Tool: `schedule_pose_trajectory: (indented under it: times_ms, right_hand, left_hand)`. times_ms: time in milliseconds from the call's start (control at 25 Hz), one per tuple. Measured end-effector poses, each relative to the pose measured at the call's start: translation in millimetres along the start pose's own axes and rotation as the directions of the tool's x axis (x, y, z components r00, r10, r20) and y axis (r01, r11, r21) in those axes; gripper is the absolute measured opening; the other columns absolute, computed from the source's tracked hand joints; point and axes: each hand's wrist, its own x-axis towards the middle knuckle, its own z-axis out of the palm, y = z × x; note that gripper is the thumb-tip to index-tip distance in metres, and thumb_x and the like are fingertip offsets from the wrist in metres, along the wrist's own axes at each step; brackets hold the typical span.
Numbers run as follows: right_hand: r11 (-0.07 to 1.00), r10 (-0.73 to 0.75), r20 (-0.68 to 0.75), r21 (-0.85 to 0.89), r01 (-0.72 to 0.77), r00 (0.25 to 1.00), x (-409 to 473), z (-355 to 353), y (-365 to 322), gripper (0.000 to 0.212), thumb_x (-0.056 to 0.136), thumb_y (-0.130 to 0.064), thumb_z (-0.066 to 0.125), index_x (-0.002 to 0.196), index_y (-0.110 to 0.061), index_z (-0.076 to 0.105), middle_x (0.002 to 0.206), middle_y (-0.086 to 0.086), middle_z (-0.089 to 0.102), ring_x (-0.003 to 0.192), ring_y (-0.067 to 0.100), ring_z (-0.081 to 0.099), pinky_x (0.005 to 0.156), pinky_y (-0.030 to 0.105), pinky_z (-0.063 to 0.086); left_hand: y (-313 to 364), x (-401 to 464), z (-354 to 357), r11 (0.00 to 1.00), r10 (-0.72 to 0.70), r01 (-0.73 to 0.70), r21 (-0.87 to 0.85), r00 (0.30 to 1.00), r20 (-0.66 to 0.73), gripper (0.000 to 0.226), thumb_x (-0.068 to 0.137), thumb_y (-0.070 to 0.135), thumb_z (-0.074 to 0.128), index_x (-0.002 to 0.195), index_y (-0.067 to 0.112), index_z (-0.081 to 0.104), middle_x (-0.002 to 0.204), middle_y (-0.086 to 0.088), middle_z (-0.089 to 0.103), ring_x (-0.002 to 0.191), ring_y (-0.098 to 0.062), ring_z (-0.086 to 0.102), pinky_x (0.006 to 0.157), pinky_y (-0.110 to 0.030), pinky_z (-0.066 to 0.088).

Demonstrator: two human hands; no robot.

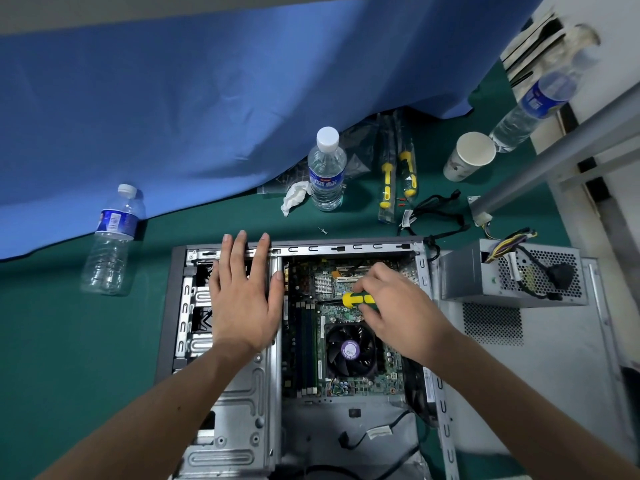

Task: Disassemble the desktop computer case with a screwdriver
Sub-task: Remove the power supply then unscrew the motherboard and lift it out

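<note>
A: While the computer case [298, 358] lies open on its side on the green bench [69, 341], where are the hands?
B: Left hand [242, 296] is flat, fingers straight and spread, pressing on the metal drive cage at the case's far left corner. Fingertips reach the top rail. It holds nothing.
A: Right hand [398, 313]?
B: Fingers curled round the yellow-green handle of the screwdriver [356, 299]. Shaft points left, low over the motherboard [311, 341], just above the CPU fan [351, 349]. Can't tell which screw the tip sits on, too small.
A: Anything already out of the case?
B: Grey power supply [512, 278] sits just right of the case, on a pale perforated side panel [540, 368], coloured wires coming out of its top.
A: Other clutter?
B: Black cable [433, 216] beyond the case's far right corner. Two spare screwdrivers [398, 178] in plastic sleeves near it. Loose screw [323, 231] just past the top rail. Upright water bottle [327, 171] with a crumpled tissue [294, 197] touching its left side. Nearly empty bottle [110, 240] well left of the case. Paper cup [469, 155] and a third bottle [536, 98] far right. Blue cloth [207, 98] drapes over the back of the bench.
</note>
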Motion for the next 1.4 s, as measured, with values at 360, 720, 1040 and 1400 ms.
schedule_pose_trajectory:
  times_ms: [360, 720, 1040, 1400]
  right_hand:
    - [0.986, 0.096, -0.062, 0.145, -0.087, 0.993, -19.2, -8.6, 8.5, 0.028, 0.097, -0.028, 0.056, 0.124, -0.020, 0.058, 0.109, -0.011, 0.045, 0.088, 0.013, 0.058, 0.082, 0.031, 0.048]
    - [0.621, 0.454, -0.121, 0.753, -0.216, 0.883, -67.5, -21.6, 28.8, 0.010, 0.090, -0.019, 0.068, 0.092, -0.028, 0.071, 0.084, 0.003, 0.067, 0.064, 0.010, 0.058, 0.062, 0.018, 0.048]
    - [0.327, 0.478, 0.016, 0.924, -0.196, 0.878, -112.5, -30.3, 39.5, 0.011, 0.090, -0.019, 0.067, 0.094, -0.022, 0.077, 0.066, 0.005, 0.057, 0.058, 0.015, 0.051, 0.059, 0.030, 0.044]
    - [0.241, 0.448, 0.040, 0.957, -0.164, 0.893, -140.0, -27.2, 25.9, 0.015, 0.088, -0.020, 0.067, 0.098, -0.012, 0.076, 0.071, 0.014, 0.055, 0.058, 0.018, 0.048, 0.053, 0.028, 0.042]
  left_hand:
    - [0.9, -0.1, -1.5, 1.000, -0.008, 0.008, -0.006, 1.000, 0.016, 0.058, 0.101, 0.051, 0.022, 0.155, 0.032, 0.017, 0.163, -0.002, 0.009, 0.151, -0.014, -0.010, 0.119, -0.050, 0.015]
    - [5.1, -2.6, -8.9, 0.998, -0.005, 0.006, -0.059, 1.000, 0.015, 0.059, 0.100, 0.053, 0.022, 0.155, 0.033, 0.021, 0.163, -0.004, 0.013, 0.151, -0.017, -0.005, 0.119, -0.050, 0.014]
    - [35.9, -2.7, -53.8, 0.951, 0.050, 0.013, -0.309, 0.980, 0.195, 0.071, 0.086, 0.022, 0.073, 0.147, 0.033, 0.038, 0.151, -0.002, 0.032, 0.131, -0.018, 0.042, 0.114, -0.035, 0.031]
    - [62.8, -41.5, -70.2, 0.840, 0.274, -0.118, -0.529, 0.935, 0.227, 0.020, 0.089, 0.021, 0.071, 0.108, 0.018, 0.076, 0.093, 0.009, 0.075, 0.080, -0.002, 0.067, 0.072, -0.005, 0.045]
